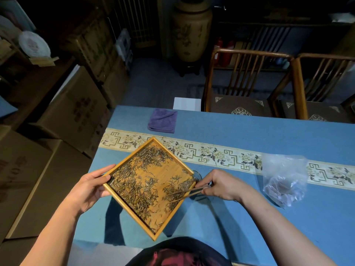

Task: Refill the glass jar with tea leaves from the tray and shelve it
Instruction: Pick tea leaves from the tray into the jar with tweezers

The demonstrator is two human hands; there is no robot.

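tray: square bamboo tray (pixel 146 189), held above the desk (pixel 249 135), turned corner-on, right corner over the jar
left hand: left hand (pixel 90 187) grips tray's left corner, thumb on top of the rim, fingers under
right hand: right hand (pixel 221 184) fingers curled round a thin wooden tool (pixel 184 193) (tongs or scoop, cannot tell), tip in the leaves at tray's right corner
leaves: tea leaves (pixel 134 181) scattered over the tray, thicker at left and top, some bunched at the right corner
jar: glass jar (pixel 197 174) on desk, mostly hidden under tray corner and right hand, only part of rim shows
bag: clear plastic bag (pixel 284 179) on desk, right of the hand
cloth: folded purple cloth (pixel 162 120) at far left of desk
chairs: two wooden chairs (pixel 247 83) behind desk
boxes: cardboard boxes (pixel 63 116) stacked at left
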